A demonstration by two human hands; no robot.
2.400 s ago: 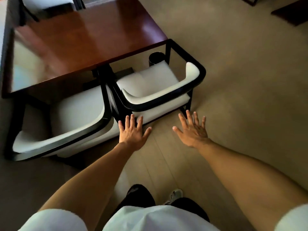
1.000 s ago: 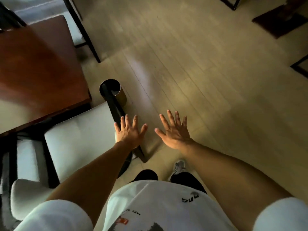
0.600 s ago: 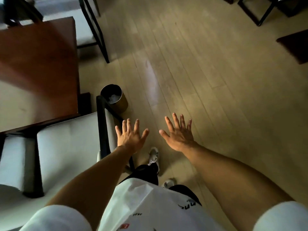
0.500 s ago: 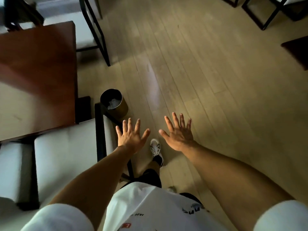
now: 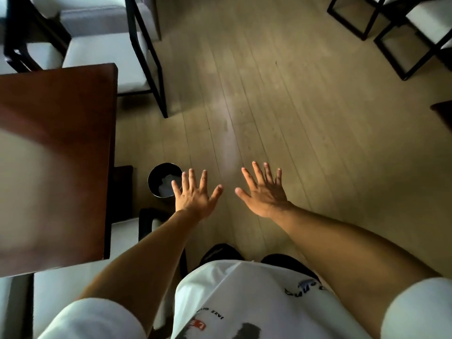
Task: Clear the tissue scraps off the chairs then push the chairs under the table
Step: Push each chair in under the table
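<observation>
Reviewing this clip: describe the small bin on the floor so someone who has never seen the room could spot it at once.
Start at the reddish-brown table on the left and follow its right edge down to the floor. The waste bin stands there, just beyond the left hand. It is the only round thing: a small dark cylinder with white tissue scraps inside, among square-framed chairs.

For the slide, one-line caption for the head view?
Both hands, left and right, spread empty above the wood floor, beside a small bin holding tissue scraps at the table corner.
</observation>
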